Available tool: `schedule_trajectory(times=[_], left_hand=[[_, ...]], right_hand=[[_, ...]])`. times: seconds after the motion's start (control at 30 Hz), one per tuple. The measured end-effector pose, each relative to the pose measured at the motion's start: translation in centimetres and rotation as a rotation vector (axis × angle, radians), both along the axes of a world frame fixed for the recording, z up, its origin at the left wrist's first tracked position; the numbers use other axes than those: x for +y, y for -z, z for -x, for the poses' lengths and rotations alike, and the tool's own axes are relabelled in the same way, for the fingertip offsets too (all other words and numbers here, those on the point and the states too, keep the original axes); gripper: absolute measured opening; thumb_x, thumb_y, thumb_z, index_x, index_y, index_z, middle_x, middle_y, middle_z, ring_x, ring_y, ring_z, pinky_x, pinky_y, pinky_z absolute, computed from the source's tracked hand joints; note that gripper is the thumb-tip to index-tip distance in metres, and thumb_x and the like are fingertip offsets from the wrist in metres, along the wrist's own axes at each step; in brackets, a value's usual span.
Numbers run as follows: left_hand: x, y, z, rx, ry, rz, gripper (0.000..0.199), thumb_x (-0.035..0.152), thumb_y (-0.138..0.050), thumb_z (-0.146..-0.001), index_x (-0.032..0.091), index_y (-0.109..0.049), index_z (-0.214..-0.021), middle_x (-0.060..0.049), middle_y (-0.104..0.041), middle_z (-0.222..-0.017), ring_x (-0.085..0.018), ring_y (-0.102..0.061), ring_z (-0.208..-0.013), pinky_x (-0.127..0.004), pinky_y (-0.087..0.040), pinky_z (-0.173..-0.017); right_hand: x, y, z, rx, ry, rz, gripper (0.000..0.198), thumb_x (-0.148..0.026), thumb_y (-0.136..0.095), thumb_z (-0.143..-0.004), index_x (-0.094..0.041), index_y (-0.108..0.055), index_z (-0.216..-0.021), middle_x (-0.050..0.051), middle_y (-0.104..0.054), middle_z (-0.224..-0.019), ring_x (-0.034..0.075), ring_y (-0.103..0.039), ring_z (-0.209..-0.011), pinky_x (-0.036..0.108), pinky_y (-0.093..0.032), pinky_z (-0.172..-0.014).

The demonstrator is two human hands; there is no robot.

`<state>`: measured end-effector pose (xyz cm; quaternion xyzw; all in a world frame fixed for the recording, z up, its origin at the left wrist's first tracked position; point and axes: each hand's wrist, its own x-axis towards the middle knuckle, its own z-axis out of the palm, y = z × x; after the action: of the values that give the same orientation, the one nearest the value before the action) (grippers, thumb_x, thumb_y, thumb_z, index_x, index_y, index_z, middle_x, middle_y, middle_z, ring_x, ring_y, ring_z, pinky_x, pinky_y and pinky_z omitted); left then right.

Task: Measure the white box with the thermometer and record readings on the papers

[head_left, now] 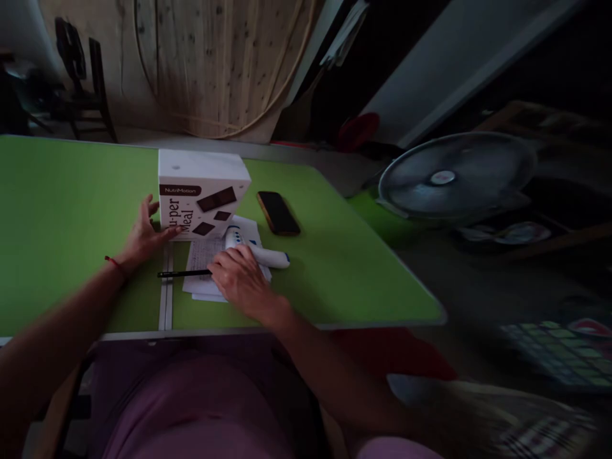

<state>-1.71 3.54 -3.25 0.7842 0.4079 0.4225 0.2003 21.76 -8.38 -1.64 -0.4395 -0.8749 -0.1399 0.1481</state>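
A white box [205,166] printed "NutriMotion" stands upright on the green table. My left hand [147,234] grips its lower left corner, thumb across the front and the other fingers up along the side. To the right, my right hand [241,277] is closed over sheets of paper [201,258] with writing on them. A slim black pen [184,273] sticks out leftward from under its fingers, seemingly pinched there. Right behind the knuckles lies a white handheld device [272,257] with blue marks, partly covered by this hand; its kind is unclear.
A phone [278,213] in an orange-edged case lies right of the box on the green table [335,280]. Beyond the right edge stands a round fan [454,175]. A chair [93,95] and a wooden panel [220,64] are at the back.
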Motion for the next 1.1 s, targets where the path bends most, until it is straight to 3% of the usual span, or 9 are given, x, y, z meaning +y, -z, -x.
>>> schedule_trajectory(times=[0.17, 0.33, 0.47, 0.6, 0.77, 0.83, 0.97, 1.1], left_hand=[[-0.2, -0.1, -0.5, -0.046, -0.057, 0.099, 0.087, 0.045, -0.078, -0.080, 0.016, -0.028, -0.146, -0.022, -0.054, -0.135, -0.034, -0.061, -0.118, -0.054, -0.056, -0.096], [-0.5, -0.7, -0.7, -0.058, -0.045, 0.130, 0.081, 0.038, -0.079, -0.080, 0.015, -0.033, -0.142, -0.021, -0.055, -0.136, -0.031, -0.063, -0.115, -0.044, -0.061, -0.090], [-0.7, -1.0, -0.7, -0.055, -0.038, 0.139, 0.080, 0.037, -0.079, -0.080, 0.016, -0.035, -0.142, -0.020, -0.058, -0.133, -0.030, -0.067, -0.108, -0.044, -0.063, -0.086], [-0.7, -1.3, -0.7, -0.065, -0.041, 0.112, 0.081, 0.039, -0.081, -0.078, 0.018, -0.036, -0.142, -0.020, -0.057, -0.134, -0.033, -0.064, -0.115, -0.048, -0.061, -0.090], [-1.4, -1.8, -0.8, -0.083, -0.036, 0.102, 0.084, 0.043, -0.081, -0.078, 0.020, -0.033, -0.144, -0.018, -0.064, -0.124, -0.031, -0.067, -0.109, -0.041, -0.064, -0.078], [-1.8, -2.1, -0.8, -0.100, -0.059, 0.129, 0.083, 0.046, -0.078, -0.081, 0.018, -0.033, -0.145, -0.020, -0.065, -0.123, -0.030, -0.068, -0.106, -0.038, -0.064, -0.074], [-2.7, -2.7, -0.9, -0.119, -0.038, 0.192, 0.074, 0.050, -0.073, -0.085, 0.014, -0.040, -0.139, -0.023, -0.065, -0.124, -0.028, -0.070, -0.104, -0.036, -0.065, -0.072], [-3.4, -3.1, -1.2, -0.089, 0.065, 0.214, 0.050, 0.048, -0.066, -0.091, 0.012, -0.055, -0.124, -0.021, -0.069, -0.117, -0.026, -0.072, -0.098, -0.035, -0.065, -0.069]], right_hand=[[0.0, -0.1, 0.0, 0.007, -0.036, 0.038, 0.021, -0.011, -0.051, -0.094, -0.016, -0.070, -0.087, 0.009, -0.068, -0.092, 0.022, -0.057, -0.087, 0.037, -0.040, -0.083], [0.0, -0.6, -1.7, 0.147, -0.065, -0.053, 0.016, -0.020, -0.055, -0.094, -0.017, -0.070, -0.099, 0.008, -0.070, -0.095, 0.023, -0.060, -0.091, 0.038, -0.044, -0.084], [1.2, -0.7, -4.5, 0.264, 0.108, -0.122, 0.022, -0.017, -0.058, -0.087, -0.019, -0.068, -0.106, 0.011, -0.068, -0.099, 0.026, -0.061, -0.095, 0.041, -0.047, -0.083], [2.9, 0.9, -6.5, 0.241, 0.315, -0.047, 0.046, -0.019, -0.064, -0.073, -0.018, -0.062, -0.119, 0.015, -0.068, -0.105, 0.031, -0.063, -0.097, 0.044, -0.049, -0.082], [3.9, 2.1, -7.0, 0.327, 0.388, 0.083, 0.026, -0.026, -0.067, -0.070, -0.021, -0.067, -0.095, 0.008, -0.071, -0.084, 0.024, -0.065, -0.076, 0.036, -0.049, -0.067], [3.5, 1.4, -7.0, 0.491, 0.429, 0.052, 0.028, -0.029, -0.069, -0.067, -0.020, -0.066, -0.093, 0.009, -0.071, -0.087, 0.025, -0.064, -0.076, 0.036, -0.049, -0.064], [0.9, -0.9, -5.4, 1.107, 0.367, -0.022, 0.036, -0.039, -0.068, -0.070, -0.021, -0.064, -0.101, 0.006, -0.070, -0.085, 0.020, -0.062, -0.070, 0.034, -0.051, -0.060], [-1.9, -1.4, -0.9, 1.634, 0.135, 0.334, 0.030, -0.041, -0.061, -0.075, -0.021, -0.063, -0.097, 0.000, -0.062, -0.070, 0.013, -0.056, -0.056, 0.029, -0.049, -0.053]])
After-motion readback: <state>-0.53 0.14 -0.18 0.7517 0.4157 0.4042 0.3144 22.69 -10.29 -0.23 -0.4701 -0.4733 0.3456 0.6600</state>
